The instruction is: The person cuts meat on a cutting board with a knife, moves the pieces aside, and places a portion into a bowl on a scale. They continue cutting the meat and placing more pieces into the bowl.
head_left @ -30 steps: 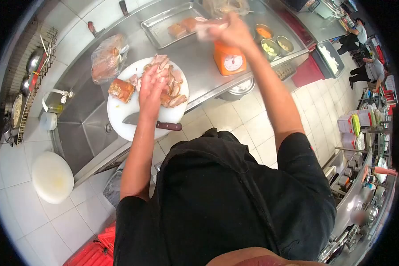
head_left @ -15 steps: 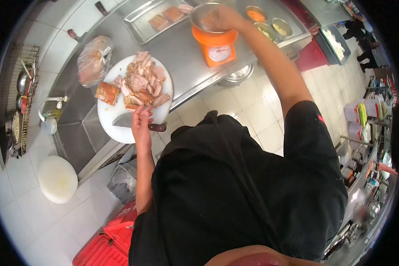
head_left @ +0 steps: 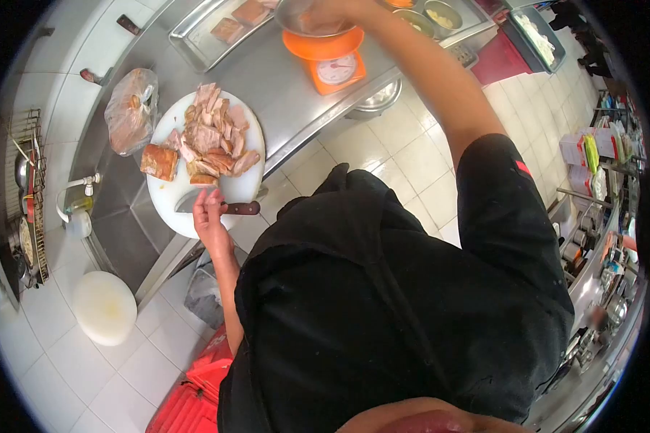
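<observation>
Weighing looks begun: your right hand (head_left: 326,11), grip unclear, is at the bowl (head_left: 292,22) on the scale (head_left: 336,70); your left hand (head_left: 209,216) rests open on the knife (head_left: 240,208). Sliced meat (head_left: 211,137) heaps the board (head_left: 235,189); one block (head_left: 159,161) uncut.

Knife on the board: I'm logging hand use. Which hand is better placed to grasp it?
Left, likely: the left hand is at the knife, while the right hand is away at the bowl on the scale.

Single head cam, fisheye lens, worn high, aimed steeply down and fwd over wearer's torso (head_left: 383,289). Counter (head_left: 282,79) w/ board (head_left: 195,198) and scale (head_left: 336,71) fills upper frame at arm's reach; floor (head_left: 397,151) lies between.
</observation>
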